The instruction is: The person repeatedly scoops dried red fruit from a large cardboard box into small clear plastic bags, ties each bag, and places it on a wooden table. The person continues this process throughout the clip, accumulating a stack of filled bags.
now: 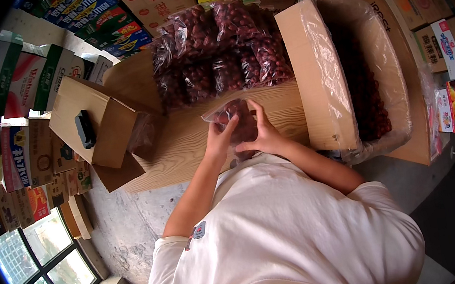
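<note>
A clear plastic bag of dark red dates (239,113) is held between my two hands near the front edge of the wooden table (194,146). My left hand (219,136) grips its left side, thumb across the front. On the bag's right side rests my right hand (266,134), with thumb and fingers spread around it. The bag's lower end lies partly behind my hands. Beyond it, filled bags of dates (225,74) lie in rows and piles at the table's back. To the right stands a large open carton (317,75) lined with clear plastic, with loose dates (369,99) inside.
At the left, a tilted cardboard box (92,116) carries a black object (85,128) on its side, with clear plastic bags (143,131) at its opening. Stacked cartons (155,2) stand behind the table, and more line both sides. A window (50,257) is at lower left.
</note>
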### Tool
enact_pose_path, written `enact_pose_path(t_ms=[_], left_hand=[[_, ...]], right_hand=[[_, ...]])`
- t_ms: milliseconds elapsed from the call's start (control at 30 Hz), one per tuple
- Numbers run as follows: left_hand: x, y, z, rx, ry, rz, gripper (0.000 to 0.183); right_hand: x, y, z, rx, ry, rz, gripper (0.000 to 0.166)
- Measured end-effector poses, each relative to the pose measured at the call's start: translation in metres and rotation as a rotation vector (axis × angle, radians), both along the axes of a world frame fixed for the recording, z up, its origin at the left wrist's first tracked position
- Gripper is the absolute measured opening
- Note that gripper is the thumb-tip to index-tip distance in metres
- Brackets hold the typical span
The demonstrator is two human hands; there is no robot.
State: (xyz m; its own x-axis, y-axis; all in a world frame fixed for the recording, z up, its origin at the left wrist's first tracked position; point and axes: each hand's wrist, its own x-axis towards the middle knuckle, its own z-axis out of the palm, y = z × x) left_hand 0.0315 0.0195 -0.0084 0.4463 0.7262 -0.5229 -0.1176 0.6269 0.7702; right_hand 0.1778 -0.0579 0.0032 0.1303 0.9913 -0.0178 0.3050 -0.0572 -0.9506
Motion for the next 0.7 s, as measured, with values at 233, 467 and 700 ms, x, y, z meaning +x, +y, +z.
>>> enact_pose_path(t_ms=[233,467,700], left_hand=[[-0.009,0.009,0.006,-0.068,-0.016,0.028,0.058],[-0.059,0.030,0.009,-0.017,0.066,0.034,0.052],[-0.120,0.032,-0.021,-0.017,0.282,0.122,0.039]], right_hand=[[0.011,0.041,-0.013,-0.085,-0.131,-0.237,0.109],[0.044,0.151,0.006,-0.446,-0.506,-0.560,0.103],[0.045,0.176,-0.047,-0.493,-0.818,-0.526,0.107]])
